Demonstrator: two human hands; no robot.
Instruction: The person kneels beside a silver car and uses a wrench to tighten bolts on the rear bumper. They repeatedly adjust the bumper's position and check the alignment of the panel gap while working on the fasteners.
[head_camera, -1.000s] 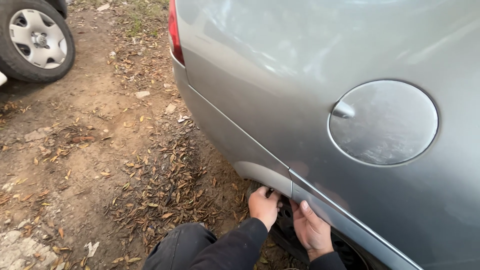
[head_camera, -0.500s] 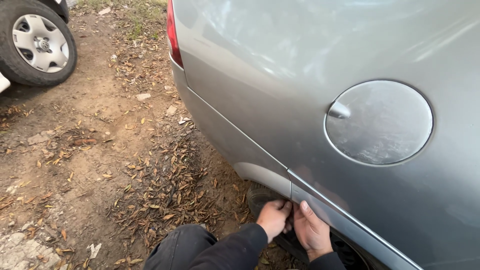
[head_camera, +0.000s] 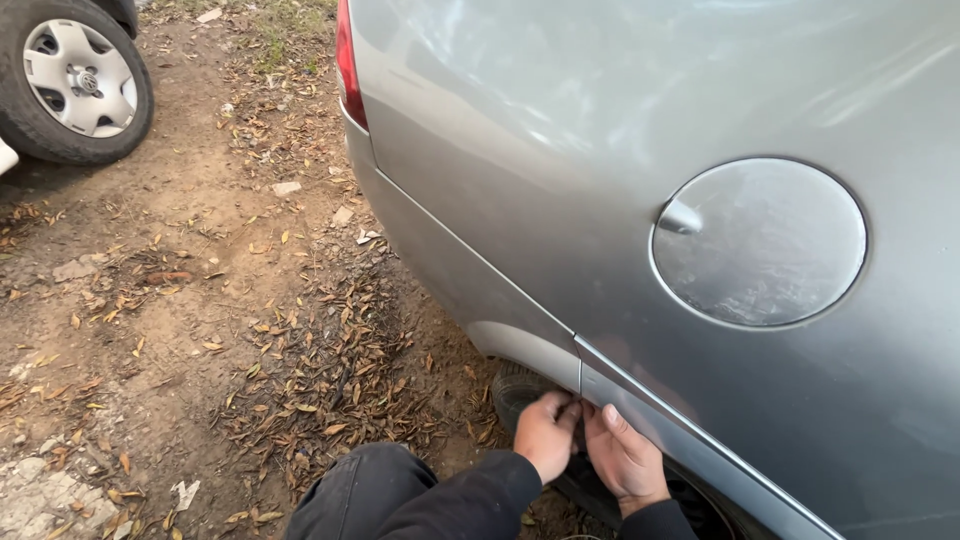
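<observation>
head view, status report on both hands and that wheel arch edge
Left hand and right hand side by side, fingers at the silver car's rear wheel arch edge. Black tyre just behind. What the fingertips pinch is hidden. Nothing blocking.

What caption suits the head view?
Both hands, left hand and right hand, at the grey car's rear wheel arch.

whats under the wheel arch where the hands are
A dark tyre shows under the arch. The left hand and right hand reach in at its edge; their fingertips and whatever they touch are hidden.
</observation>
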